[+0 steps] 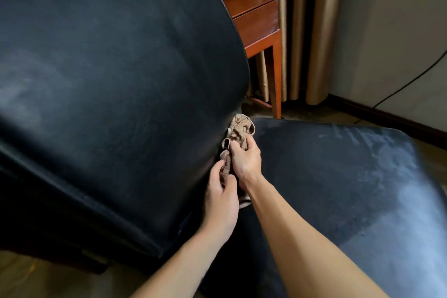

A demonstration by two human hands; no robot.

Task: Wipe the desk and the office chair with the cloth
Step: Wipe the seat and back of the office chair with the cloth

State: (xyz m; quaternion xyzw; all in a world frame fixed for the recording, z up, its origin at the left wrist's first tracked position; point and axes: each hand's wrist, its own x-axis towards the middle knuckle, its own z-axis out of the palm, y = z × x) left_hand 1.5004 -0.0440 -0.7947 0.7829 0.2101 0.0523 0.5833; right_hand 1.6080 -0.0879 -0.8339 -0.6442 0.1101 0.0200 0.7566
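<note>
Two bare forearms reach forward from the bottom edge toward the crease of a large black leather office chair [108,75], whose broad backrest fills everything left of the grip while its dusty, grey-streaked seat [350,176] spreads to the right of it. Beyond the grip, a reddish-brown wooden desk [256,19] with a shallow drawer front and a slim leg stands past the backrest's edge, in front of tan pleated curtains [302,31]. A thin black cable [411,80] crosses the pale wall far right of the grip, above a dark skirting board. At the crease itself, a crumpled beige terry cloth [238,133] is bunched between backrest and seat, touching both. The right hand [246,159] has its grip closed on the cloth's middle, fingers curled over the fabric. The left hand [221,198], just nearer than the right, pinches the cloth's lower end between thumb and fingers against the backrest's base.
</note>
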